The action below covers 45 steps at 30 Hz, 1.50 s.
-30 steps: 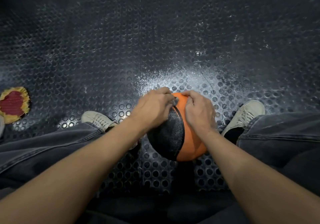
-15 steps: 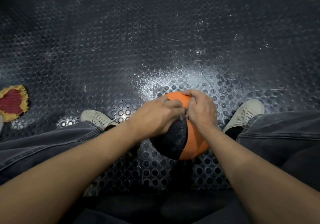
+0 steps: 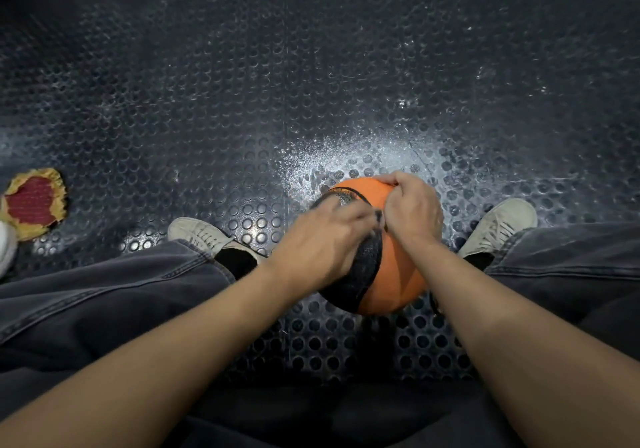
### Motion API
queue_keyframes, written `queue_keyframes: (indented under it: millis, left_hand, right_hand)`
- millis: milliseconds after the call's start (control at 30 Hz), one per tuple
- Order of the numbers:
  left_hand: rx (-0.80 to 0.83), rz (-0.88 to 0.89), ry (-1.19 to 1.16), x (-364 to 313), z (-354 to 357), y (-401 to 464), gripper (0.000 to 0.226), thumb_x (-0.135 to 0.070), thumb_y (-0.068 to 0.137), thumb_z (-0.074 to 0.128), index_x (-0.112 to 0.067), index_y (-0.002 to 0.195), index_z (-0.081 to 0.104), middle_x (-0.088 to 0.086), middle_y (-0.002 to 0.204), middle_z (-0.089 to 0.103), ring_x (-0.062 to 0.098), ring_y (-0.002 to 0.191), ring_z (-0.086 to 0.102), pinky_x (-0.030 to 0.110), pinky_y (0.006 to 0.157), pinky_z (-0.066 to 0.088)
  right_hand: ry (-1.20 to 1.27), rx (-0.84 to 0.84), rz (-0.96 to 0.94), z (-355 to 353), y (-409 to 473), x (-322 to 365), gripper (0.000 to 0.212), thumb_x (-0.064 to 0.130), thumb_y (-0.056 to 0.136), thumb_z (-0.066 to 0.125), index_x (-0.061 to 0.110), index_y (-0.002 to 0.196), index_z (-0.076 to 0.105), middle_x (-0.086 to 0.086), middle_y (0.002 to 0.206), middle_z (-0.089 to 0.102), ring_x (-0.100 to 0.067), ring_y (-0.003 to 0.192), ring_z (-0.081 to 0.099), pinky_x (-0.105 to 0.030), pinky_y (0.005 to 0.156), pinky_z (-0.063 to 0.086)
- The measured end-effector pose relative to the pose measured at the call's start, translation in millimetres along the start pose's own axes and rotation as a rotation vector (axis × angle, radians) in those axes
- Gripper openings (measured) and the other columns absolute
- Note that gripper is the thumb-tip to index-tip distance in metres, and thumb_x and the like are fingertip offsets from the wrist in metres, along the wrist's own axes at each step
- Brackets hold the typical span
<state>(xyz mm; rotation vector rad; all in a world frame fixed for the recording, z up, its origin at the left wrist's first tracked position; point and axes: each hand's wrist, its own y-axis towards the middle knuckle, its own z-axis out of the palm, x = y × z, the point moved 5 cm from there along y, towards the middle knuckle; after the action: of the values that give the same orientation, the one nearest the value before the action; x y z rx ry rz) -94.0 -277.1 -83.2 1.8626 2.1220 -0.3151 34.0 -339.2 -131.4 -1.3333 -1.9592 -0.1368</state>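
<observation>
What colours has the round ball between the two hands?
Round ball: orange with a black panel; head view.

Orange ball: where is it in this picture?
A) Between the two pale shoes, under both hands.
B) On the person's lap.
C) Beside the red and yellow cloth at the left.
A: the orange ball is between the left shoe and the right shoe, with the left hand and the right hand both on it.
</observation>
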Motion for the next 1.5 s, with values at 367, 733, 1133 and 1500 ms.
queue_keyframes:
  millis: [367, 733, 1133, 1500]
  left_hand:
    - [0.019, 0.089, 0.036, -12, 8, -1, 0.028, -0.014, 0.089, 0.059, -0.018, 0.116, 0.064, -0.006, 0.118, 0.060, 0.021, 0.078, 0.047, 0.031, 0.058, 0.044]
    - [-0.059, 0.045, 0.029, -11, 20, -10, 0.032, -0.019, 0.093, 0.053, -0.018, 0.124, 0.058, -0.005, 0.121, 0.057, 0.023, 0.078, 0.044, 0.038, 0.061, 0.048]
    - [-0.287, -0.367, -0.316, 26, -42, -18, 0.031, -0.029, 0.093, 0.056, -0.021, 0.122, 0.053, -0.004, 0.122, 0.036, -0.008, 0.103, 0.043, -0.001, 0.089, 0.031]
    - [-0.355, -0.489, -0.327, 29, -38, -30, 0.017, -0.023, 0.095, 0.057, -0.014, 0.103, 0.070, -0.001, 0.098, 0.049, 0.007, 0.091, 0.050, 0.005, 0.080, 0.035]
  right_hand:
    - [0.012, 0.021, 0.105, -5, 33, -4, 0.045, 0.007, 0.095, 0.039, 0.030, 0.111, 0.074, -0.003, 0.130, 0.066, -0.031, 0.116, 0.057, -0.035, 0.092, 0.040]
    - [0.029, 0.051, 0.064, 1, 44, -3, 0.045, 0.009, 0.094, 0.038, 0.031, 0.108, 0.075, 0.003, 0.129, 0.067, -0.027, 0.116, 0.058, -0.036, 0.095, 0.042]
    - [0.083, -0.053, 0.087, -8, 46, -3, 0.040, 0.006, 0.094, 0.043, 0.028, 0.105, 0.074, -0.002, 0.121, 0.069, -0.024, 0.105, 0.059, -0.031, 0.083, 0.040]
    - [0.040, -0.027, 0.072, -2, 16, 3, 0.028, 0.039, 0.097, 0.050, 0.025, 0.100, 0.074, 0.000, 0.087, 0.069, -0.026, 0.084, 0.061, -0.045, 0.093, 0.051]
